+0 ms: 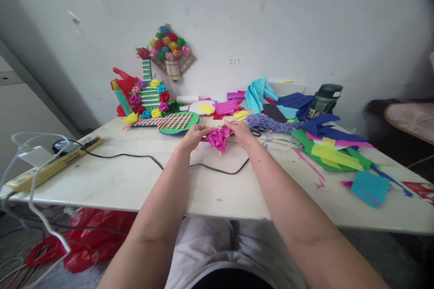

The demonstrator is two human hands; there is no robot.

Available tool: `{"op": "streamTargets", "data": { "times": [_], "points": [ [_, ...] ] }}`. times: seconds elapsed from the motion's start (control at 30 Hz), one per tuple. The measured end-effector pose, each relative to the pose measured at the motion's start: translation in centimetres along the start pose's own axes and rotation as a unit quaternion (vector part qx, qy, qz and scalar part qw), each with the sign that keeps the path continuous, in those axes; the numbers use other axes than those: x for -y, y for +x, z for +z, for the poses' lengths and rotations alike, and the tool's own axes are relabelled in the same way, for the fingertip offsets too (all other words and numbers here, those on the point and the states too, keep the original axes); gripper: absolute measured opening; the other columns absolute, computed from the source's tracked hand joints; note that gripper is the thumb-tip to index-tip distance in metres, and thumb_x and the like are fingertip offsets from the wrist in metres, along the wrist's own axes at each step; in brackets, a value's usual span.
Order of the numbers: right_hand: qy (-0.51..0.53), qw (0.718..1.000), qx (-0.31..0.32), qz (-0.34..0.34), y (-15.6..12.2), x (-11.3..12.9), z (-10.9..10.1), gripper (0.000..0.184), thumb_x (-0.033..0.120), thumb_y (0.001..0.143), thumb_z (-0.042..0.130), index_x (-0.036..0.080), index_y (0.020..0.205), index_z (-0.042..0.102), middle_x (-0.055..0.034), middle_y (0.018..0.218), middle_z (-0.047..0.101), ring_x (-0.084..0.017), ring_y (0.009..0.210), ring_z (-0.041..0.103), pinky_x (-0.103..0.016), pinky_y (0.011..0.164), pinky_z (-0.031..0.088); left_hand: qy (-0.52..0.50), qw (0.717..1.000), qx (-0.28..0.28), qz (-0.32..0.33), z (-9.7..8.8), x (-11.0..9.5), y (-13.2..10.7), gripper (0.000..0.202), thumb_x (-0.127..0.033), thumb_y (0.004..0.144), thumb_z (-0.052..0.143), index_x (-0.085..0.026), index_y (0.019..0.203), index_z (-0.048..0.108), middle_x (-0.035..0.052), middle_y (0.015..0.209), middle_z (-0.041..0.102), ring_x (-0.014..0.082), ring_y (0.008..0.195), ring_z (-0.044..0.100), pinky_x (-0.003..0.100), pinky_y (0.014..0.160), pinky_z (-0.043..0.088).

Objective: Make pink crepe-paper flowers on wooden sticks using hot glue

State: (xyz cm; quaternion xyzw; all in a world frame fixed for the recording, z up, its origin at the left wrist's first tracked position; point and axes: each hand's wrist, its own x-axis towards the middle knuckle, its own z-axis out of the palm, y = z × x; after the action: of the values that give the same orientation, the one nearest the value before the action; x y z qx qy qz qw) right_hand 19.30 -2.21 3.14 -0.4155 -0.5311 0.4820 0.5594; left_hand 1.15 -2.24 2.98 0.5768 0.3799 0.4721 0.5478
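Observation:
Both my hands meet over the middle of the white table (135,180). My left hand (195,135) and my right hand (241,132) pinch a crumpled pink paper flower (219,138) between them, fingers closed on it. A thin wooden stick (237,119) runs from the flower up and to the right, past my right hand. A black cable (135,156) lies on the table just under the flower.
Finished paper-flower crafts (151,95) stand at the back left against the wall. Loose coloured paper sheets (325,144) cover the right side, beside purple yarn (264,123) and a dark jar (325,99). A yellow power strip (50,165) lies at left. A red bag (84,239) sits below.

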Motion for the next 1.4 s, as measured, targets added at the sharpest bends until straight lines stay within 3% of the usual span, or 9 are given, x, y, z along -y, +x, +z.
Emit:
{"op": "streamTargets", "data": {
  "times": [0.17, 0.27, 0.37, 0.5, 0.57, 0.67, 0.9, 1.17, 1.4],
  "points": [
    [-0.196, 0.98, -0.022, -0.037, -0.1, 0.7, -0.5, 0.045, 0.055, 0.072, 0.058, 0.018, 0.046, 0.057, -0.0018, 0.043, 0.053, -0.014, 0.048, 0.049, -0.026, 0.05, 0.034, 0.031, 0.999, -0.005, 0.011, -0.4, 0.2, 0.2, 0.037, -0.044, 0.054, 0.08, -0.013, 0.059, 0.059, 0.0006, 0.052, 0.056, 0.0103, 0.047, 0.052, 0.025, 0.051, 0.046],
    [-0.419, 0.894, -0.094, -0.132, -0.5, 1.8, -0.9, 0.046, 0.049, 0.079, 0.053, 0.018, 0.047, 0.061, -0.007, 0.051, 0.06, -0.018, 0.059, 0.056, -0.028, 0.058, 0.033, 0.034, 0.999, -0.007, 0.016, -0.4, -0.1, 0.1, 0.037, -0.044, 0.056, 0.079, -0.013, 0.059, 0.059, 0.0003, 0.051, 0.055, 0.01, 0.046, 0.052, 0.025, 0.051, 0.045],
    [-0.501, 0.824, -0.151, -0.216, -0.8, 2.6, -1.2, 0.041, 0.046, 0.084, 0.049, 0.017, 0.062, 0.069, -0.0106, 0.066, 0.067, -0.021, 0.071, 0.059, -0.03, 0.063, 0.033, 0.048, 0.999, -0.015, 0.016, -0.1, -0.2, -0.1, 0.036, -0.042, 0.058, 0.078, -0.012, 0.059, 0.059, 0.0007, 0.052, 0.055, 0.0097, 0.046, 0.051, 0.025, 0.05, 0.045],
    [-0.534, 0.785, -0.055, -0.309, -0.7, 2.9, -1.1, 0.027, 0.036, 0.084, 0.051, 0.02, 0.083, 0.074, -0.009, 0.091, 0.071, -0.022, 0.089, 0.058, -0.032, 0.078, 0.035, 0.104, 0.994, -0.025, 0.034, 0.2, -0.1, 0.0, 0.033, -0.041, 0.063, 0.076, -0.011, 0.063, 0.062, 0.0015, 0.052, 0.056, 0.0098, 0.046, 0.051, 0.023, 0.048, 0.041],
    [-0.553, 0.772, 0.015, -0.311, -0.6, 2.7, -1.0, 0.024, 0.031, 0.084, 0.053, 0.021, 0.084, 0.075, -0.0078, 0.096, 0.071, -0.022, 0.093, 0.058, -0.033, 0.083, 0.034, 0.131, 0.99, -0.024, 0.048, 0.4, -0.1, 0.0, 0.031, -0.04, 0.064, 0.075, -0.011, 0.065, 0.063, 0.0024, 0.054, 0.057, 0.0105, 0.048, 0.052, 0.024, 0.049, 0.04],
    [-0.559, 0.783, 0.077, -0.261, -0.6, 2.5, -0.8, 0.024, 0.032, 0.084, 0.052, 0.024, 0.086, 0.075, -0.0056, 0.093, 0.072, -0.02, 0.086, 0.06, -0.031, 0.078, 0.035, 0.161, 0.985, -0.016, 0.063, 0.7, -0.3, -0.1, 0.029, -0.039, 0.066, 0.074, -0.011, 0.066, 0.064, 0.0033, 0.055, 0.059, 0.0115, 0.049, 0.053, 0.024, 0.05, 0.04],
    [-0.516, 0.829, 0.101, -0.192, -1.1, 2.6, -0.7, 0.021, 0.033, 0.08, 0.058, 0.025, 0.084, 0.076, -0.0039, 0.079, 0.073, -0.019, 0.071, 0.06, -0.028, 0.061, 0.033, 0.214, 0.972, -0.007, 0.092, 0.9, -0.5, -0.1, 0.024, -0.035, 0.066, 0.073, -0.012, 0.062, 0.065, 0.0027, 0.052, 0.057, 0.0107, 0.047, 0.048, 0.024, 0.047, 0.033],
    [-0.546, 0.809, 0.109, -0.189, -0.9, 2.7, -0.7, 0.023, 0.032, 0.081, 0.056, 0.024, 0.091, 0.075, -0.0034, 0.092, 0.073, -0.017, 0.083, 0.063, -0.025, 0.066, 0.037, 0.2, 0.978, 0.014, 0.063, 1.2, -0.8, -0.4, 0.03, -0.039, 0.068, 0.072, -0.011, 0.066, 0.062, 0.0028, 0.055, 0.058, 0.0111, 0.05, 0.052, 0.024, 0.051, 0.04],
    [-0.543, 0.813, 0.104, -0.182, -0.9, 2.8, -0.7, 0.022, 0.029, 0.081, 0.057, 0.024, 0.092, 0.074, -0.0015, 0.092, 0.073, -0.015, 0.083, 0.063, -0.023, 0.067, 0.039, 0.145, 0.987, 0.072, 0.025, 1.0, -1.4, -1.0, 0.035, -0.043, 0.069, 0.069, -0.01, 0.076, 0.062, 0.0037, 0.063, 0.061, 0.0124, 0.057, 0.058, 0.026, 0.06, 0.045]
  ]
}}
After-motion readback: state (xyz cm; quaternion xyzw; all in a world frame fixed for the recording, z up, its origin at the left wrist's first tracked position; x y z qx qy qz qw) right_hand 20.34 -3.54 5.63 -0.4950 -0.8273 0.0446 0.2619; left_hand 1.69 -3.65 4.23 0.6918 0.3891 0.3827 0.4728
